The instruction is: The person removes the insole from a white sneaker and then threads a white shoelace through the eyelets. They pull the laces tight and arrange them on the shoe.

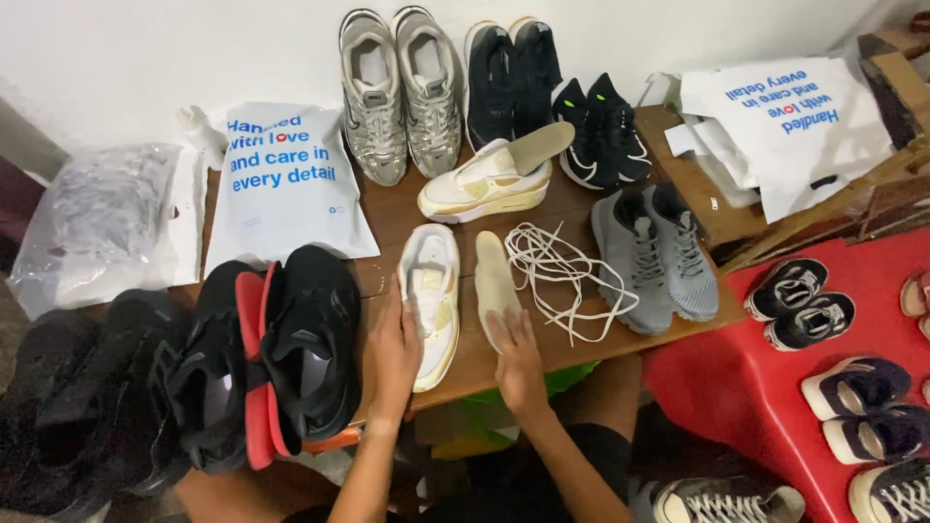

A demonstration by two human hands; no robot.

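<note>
— What crowds the wooden tabletop (387,218) around the hands?

— A cream shoe (429,300) lies unlaced near its front edge, the left hand (395,360) flat against its side, fingers held together. Just beside it, the right hand (518,363) rests on a pale insole (492,281), fingers loosely spread. Loose white laces (557,271) tangle between the insole and a grey knit pair (659,254).

— And behind them?

— The matching cream shoe (480,186) sits on its side with a second insole (541,145) poking out. Against the white wall stand silver mesh trainers (399,92), a black pair (511,77) and black shoes with green marks (603,131). A glossy white plastic bag (286,184) lies at the left, and black shoes with red soles (266,353) hem in the left wrist.
</note>
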